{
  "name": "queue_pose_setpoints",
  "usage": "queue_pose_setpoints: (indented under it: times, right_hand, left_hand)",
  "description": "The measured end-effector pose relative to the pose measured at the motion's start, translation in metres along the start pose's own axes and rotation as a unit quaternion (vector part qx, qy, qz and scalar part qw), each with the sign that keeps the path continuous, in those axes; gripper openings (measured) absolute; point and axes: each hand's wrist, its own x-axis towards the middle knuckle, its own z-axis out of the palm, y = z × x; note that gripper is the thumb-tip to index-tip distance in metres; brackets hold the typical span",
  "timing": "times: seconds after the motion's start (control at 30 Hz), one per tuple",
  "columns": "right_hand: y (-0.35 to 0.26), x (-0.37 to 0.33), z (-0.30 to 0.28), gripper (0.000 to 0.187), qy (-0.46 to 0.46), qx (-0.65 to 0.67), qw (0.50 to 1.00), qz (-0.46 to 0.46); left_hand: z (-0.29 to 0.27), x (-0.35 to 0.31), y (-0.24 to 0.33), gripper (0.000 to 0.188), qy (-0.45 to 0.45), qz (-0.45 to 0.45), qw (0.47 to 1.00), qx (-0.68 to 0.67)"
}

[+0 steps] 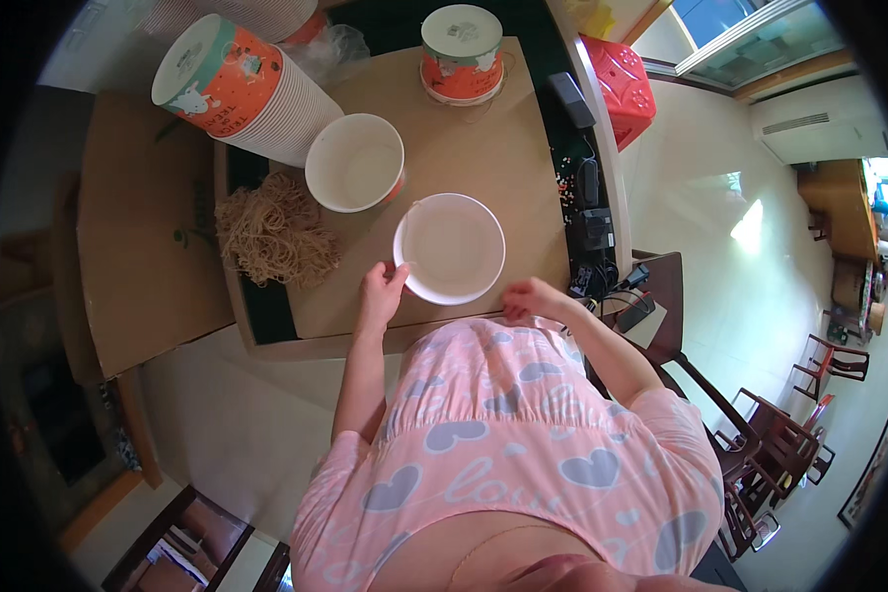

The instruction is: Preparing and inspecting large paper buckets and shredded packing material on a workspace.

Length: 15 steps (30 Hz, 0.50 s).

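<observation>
The bowl [450, 249] is over the board [523, 148], close to the near edge of the table [286, 348]. Toward far right, the board gives open room; toward far left, a cup [355, 163] and string [276, 229] limit it. The left hand [383, 288] pinches the bowl's left rim between thumb and fingers. The right hand [535, 298], bent inward, has curled fingers; whether they hold something, I cannot tell.

A brown sheet [528, 168] covers much of the green-topped table [274, 318]; tangled string [276, 232] lies near its left edge; black adapters [596, 229] along the right.
</observation>
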Motion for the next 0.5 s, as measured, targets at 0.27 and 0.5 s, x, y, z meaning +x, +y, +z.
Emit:
queue_pose_setpoints:
  times: [0.27, 0.5]
  right_hand:
    - [-0.058, -0.006, -0.051, 0.011, 0.443, -0.161, 0.858, -0.207]
    - [-0.142, -0.059, 0.082, 0.015, 0.125, -0.002, 0.945, -0.302]
  left_hand:
    - [-0.010, -0.030, 0.016, 0.028, -0.120, -0.026, 0.990, 0.070]
    - [-0.009, -0.048, 0.054, 0.023, -0.232, -0.050, 0.884, -0.403]
